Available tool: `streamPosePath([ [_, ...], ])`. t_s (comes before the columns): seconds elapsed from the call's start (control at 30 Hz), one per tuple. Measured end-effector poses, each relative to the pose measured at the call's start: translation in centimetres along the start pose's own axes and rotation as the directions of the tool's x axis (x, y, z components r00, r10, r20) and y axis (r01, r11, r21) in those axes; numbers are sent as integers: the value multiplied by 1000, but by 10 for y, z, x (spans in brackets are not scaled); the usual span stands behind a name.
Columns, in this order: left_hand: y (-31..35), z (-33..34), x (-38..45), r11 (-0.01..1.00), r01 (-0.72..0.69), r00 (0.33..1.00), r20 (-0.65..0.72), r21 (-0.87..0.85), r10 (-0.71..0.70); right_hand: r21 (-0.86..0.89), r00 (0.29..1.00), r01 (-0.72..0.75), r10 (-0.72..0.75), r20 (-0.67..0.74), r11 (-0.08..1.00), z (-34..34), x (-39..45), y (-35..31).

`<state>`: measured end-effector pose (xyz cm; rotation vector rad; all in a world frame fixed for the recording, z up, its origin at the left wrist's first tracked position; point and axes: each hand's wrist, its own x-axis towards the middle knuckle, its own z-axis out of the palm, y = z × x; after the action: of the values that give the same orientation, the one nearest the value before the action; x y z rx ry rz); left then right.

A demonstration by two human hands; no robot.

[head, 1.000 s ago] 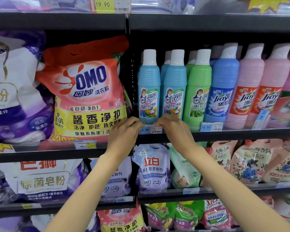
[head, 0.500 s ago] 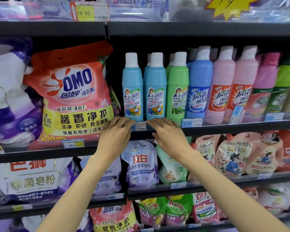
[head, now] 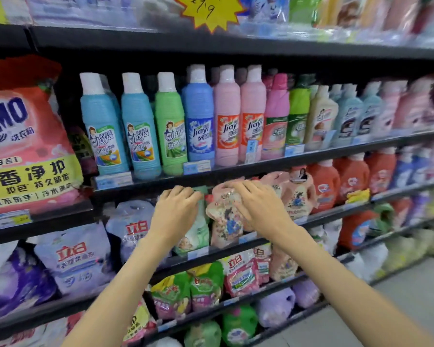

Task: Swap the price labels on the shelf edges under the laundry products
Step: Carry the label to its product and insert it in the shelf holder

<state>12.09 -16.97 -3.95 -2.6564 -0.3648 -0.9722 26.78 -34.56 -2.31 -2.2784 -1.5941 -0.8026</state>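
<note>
A pale blue price label (head: pixel 113 180) sits in the black shelf edge (head: pixel 236 172) under two teal bottles (head: pixel 103 126). A second label (head: pixel 197 167) sits under the green bottle (head: pixel 169 126) and the blue bottle (head: pixel 198 121). Both hands hover just below that shelf edge, in front of the pouches on the shelf beneath. My left hand (head: pixel 176 214) has loosely curled fingers and holds nothing that I can see. My right hand (head: pixel 258 206) reaches leftward over a pink flowered pouch (head: pixel 224 221) with fingers stretched. Neither hand touches a label.
A big red OMO powder bag (head: pixel 23 136) fills the left bay. Pink bottles (head: pixel 227 121) and further labels (head: pixel 294 149) continue to the right. A yellow star price tag (head: pixel 208 11) hangs above. Grey aisle floor (head: pixel 411 309) shows at the lower right.
Both hands have left the label under the teal bottles and moved right and slightly down. The view has swung to the right along the shelf.
</note>
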Motion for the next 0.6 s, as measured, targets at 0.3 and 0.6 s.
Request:
streamPosePath([
  [0.3,138,4,11,975,-114,992,31,-190,122,-149,986,-141,152,64,979,-37,-122,76],
  [0.6,255,21,28,903,-251,961,23,-350,276,-224,937,-318,342,75,921,-77,-226,138],
])
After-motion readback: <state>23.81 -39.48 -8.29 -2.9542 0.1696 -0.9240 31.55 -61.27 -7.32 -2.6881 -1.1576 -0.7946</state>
